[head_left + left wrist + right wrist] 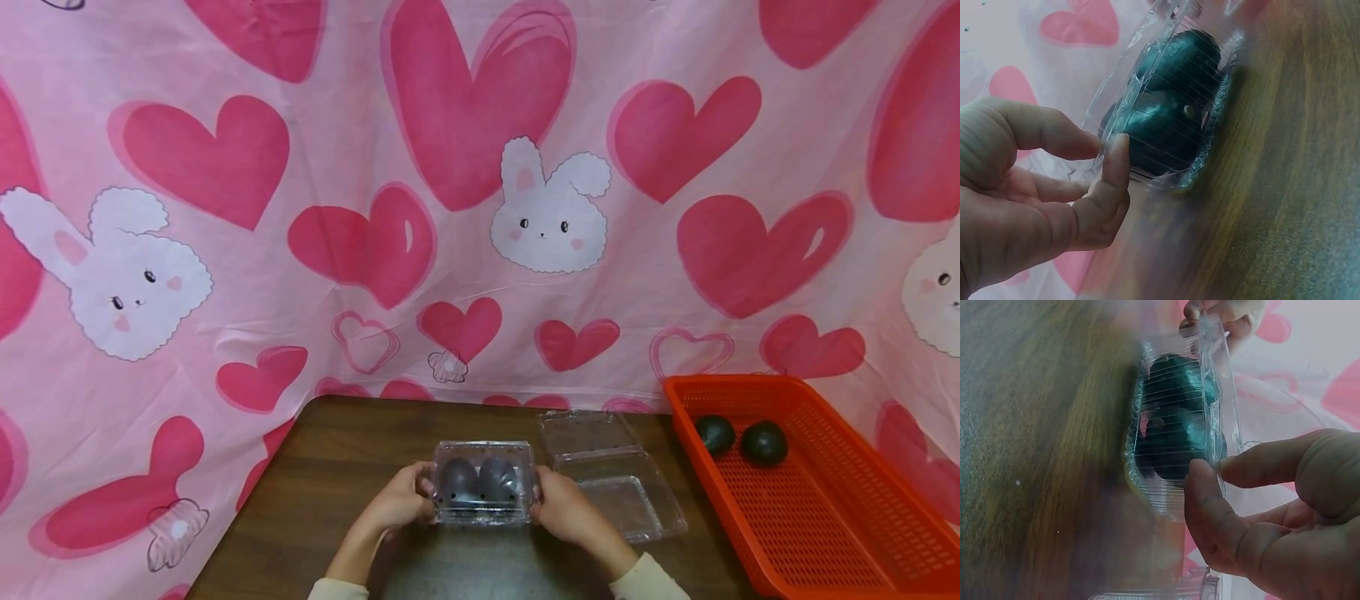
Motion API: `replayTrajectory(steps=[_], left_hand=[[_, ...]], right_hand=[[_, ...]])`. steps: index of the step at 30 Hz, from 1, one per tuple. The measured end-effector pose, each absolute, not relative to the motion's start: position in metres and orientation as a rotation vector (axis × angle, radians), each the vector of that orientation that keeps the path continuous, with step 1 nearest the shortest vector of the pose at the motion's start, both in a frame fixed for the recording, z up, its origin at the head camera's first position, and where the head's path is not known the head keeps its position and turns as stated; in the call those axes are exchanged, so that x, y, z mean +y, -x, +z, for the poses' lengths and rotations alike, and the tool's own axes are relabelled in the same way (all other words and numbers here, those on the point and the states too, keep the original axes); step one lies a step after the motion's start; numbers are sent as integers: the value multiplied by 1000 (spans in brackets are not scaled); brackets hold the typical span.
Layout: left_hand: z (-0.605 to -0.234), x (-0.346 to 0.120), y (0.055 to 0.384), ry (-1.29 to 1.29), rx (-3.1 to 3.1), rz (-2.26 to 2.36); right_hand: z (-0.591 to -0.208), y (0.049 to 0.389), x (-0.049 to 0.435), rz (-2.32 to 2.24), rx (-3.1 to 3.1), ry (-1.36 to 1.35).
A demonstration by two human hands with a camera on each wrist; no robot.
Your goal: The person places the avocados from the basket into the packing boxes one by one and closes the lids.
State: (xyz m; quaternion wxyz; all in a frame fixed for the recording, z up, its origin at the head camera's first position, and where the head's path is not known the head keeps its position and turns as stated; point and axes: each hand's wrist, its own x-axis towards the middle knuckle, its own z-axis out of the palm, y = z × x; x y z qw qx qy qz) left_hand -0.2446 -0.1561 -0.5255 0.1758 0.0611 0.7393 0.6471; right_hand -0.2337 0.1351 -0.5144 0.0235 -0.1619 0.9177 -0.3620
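Right of the right hand (564, 504) stands an orange basket (757, 533); just beside that hand, a spare clamshell (654, 500) lies open, unfilled. Between it and the left hand (401, 502), both pinching its rim, is a filled box (483, 515) (lid seemingly down): two dark fruits (459, 480) packed, two loose ones (763, 443) unboxed in the basket.

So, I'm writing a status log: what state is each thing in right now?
Held clear clamshell: lid down, latching unclear
Two packed avocados: enclosed, side by side
Second clear clamshell: open
Orange basket: upright, open-topped
Two basket avocados: loose
Left hand: pinching held clamshell's rim
Right hand: pinching its opposite rim
Heart-print cloth: hanging, creased
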Motion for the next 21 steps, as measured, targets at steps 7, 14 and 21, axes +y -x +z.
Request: replayTrajectory(steps=[7, 14, 21], left_hand=[[-527, -156, 250, -183, 2133, 1838], [-527, -158, 261, -159, 2203, 1807], [-523, -161, 273, -108, 2269, 1784]], right_hand=[[-513, 241, 132, -1070, 2876, 509], [-514, 254, 126, -1064, 2899, 503], [-516, 269, 116, -1090, 2846, 463]])
